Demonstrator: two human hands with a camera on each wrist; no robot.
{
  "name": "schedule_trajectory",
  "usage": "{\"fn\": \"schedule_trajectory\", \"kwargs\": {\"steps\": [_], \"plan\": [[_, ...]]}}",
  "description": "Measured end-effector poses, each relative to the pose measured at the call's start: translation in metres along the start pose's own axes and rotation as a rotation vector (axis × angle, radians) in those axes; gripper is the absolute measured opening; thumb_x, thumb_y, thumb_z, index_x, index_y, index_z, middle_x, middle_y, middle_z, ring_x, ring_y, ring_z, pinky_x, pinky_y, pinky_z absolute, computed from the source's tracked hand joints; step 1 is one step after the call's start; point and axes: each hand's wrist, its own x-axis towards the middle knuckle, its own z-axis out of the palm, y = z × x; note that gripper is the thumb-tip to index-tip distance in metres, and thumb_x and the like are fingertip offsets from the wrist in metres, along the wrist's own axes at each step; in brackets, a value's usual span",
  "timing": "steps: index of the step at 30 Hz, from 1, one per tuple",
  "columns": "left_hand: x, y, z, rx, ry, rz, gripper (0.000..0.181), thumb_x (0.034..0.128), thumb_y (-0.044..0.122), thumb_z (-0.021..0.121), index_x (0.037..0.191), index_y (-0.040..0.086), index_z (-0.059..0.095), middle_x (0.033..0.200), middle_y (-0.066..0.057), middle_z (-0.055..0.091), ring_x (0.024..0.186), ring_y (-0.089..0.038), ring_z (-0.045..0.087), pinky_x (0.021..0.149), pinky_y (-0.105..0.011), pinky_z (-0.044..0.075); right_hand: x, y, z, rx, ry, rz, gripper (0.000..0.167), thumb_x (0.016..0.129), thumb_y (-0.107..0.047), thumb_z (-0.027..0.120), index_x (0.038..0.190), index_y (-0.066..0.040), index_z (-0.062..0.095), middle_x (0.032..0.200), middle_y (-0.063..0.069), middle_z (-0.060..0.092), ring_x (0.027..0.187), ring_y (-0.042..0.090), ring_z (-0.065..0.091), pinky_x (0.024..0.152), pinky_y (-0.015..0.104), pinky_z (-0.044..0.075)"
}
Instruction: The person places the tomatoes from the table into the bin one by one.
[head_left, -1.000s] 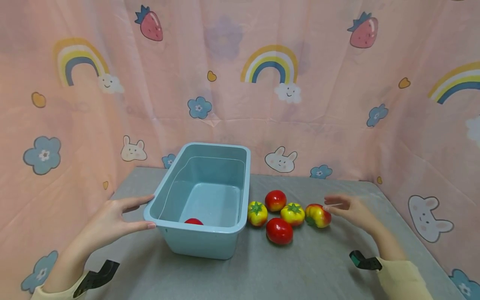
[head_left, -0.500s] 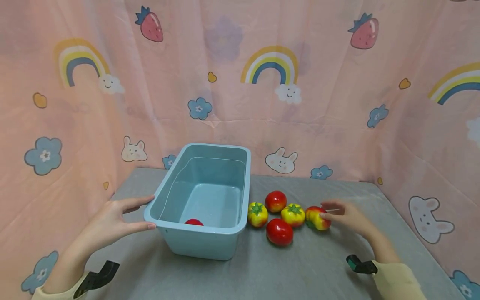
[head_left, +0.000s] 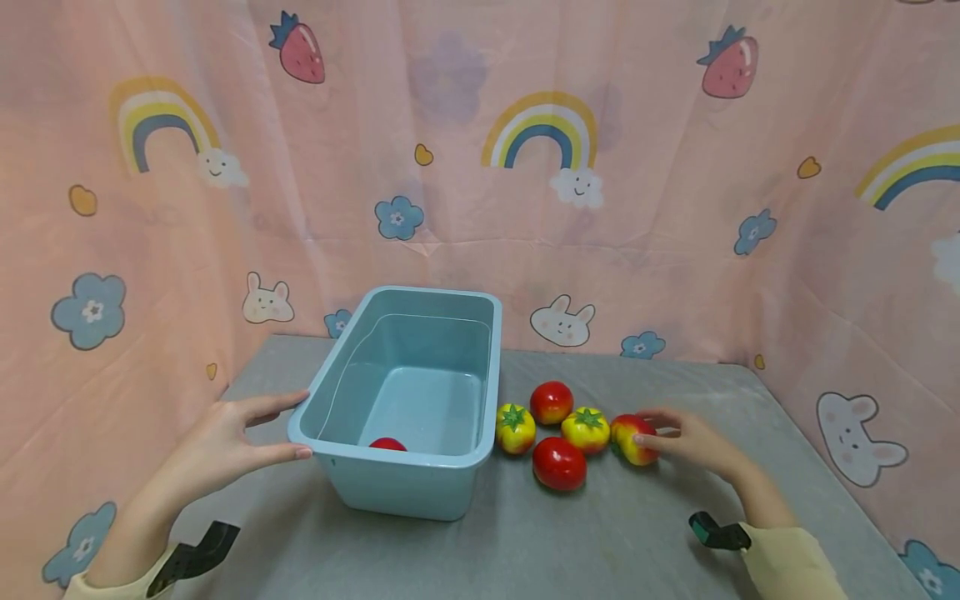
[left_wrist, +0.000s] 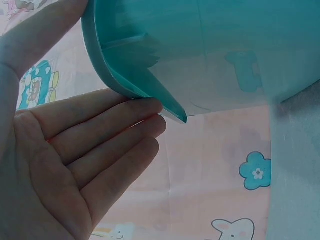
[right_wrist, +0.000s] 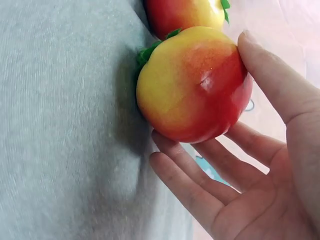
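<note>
At the right end of a small group, a red-and-yellow tomato (head_left: pixel 632 439) with green leaves lies on its side on the grey table. My right hand (head_left: pixel 693 437) holds it, thumb on the near side and fingers on the far side; the right wrist view shows this tomato (right_wrist: pixel 195 85) large. With straight fingers, my left hand (head_left: pixel 217 442) touches the near left corner of a light blue plastic bin (head_left: pixel 397 492). The left wrist view shows the fingers (left_wrist: pixel 115 120) flat along the bin's rim. Inside the bin, part of a red tomato (head_left: pixel 387 443) shows behind the near wall.
Several other tomatoes lie between bin and right hand: a yellow one (head_left: pixel 515 429) by the bin wall, a red one (head_left: pixel 551 402) behind, another yellow one (head_left: pixel 585 429) and a darker red one (head_left: pixel 558 463) in front. A patterned pink curtain (head_left: pixel 465 242) hangs around the grey table (head_left: pixel 570 542).
My right hand has moved left and slightly down, from beside the rightmost tomato to holding it. That tomato has turned slightly. The left hand and bin stay put.
</note>
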Motion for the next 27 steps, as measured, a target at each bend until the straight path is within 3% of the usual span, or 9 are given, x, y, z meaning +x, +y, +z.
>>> {"fn": "schedule_trajectory", "kwargs": {"steps": [27], "plan": [[-0.0001, 0.0, 0.0003, -0.003, -0.002, 0.003, 0.072, 0.072, 0.052, 0.076, 0.13, 0.012, 0.059, 0.125, -0.009, 0.063, 0.113, -0.041, 0.059, 0.083, -0.055, 0.053, -0.0027, -0.0062, 0.0037, -0.001, 0.006, 0.018, 0.063, 0.087, -0.046, 0.064, 0.134, -0.006, 0.05, 0.128, 0.022, 0.054, 0.113, 0.041, 0.054, 0.086, 0.05, 0.053]]}}
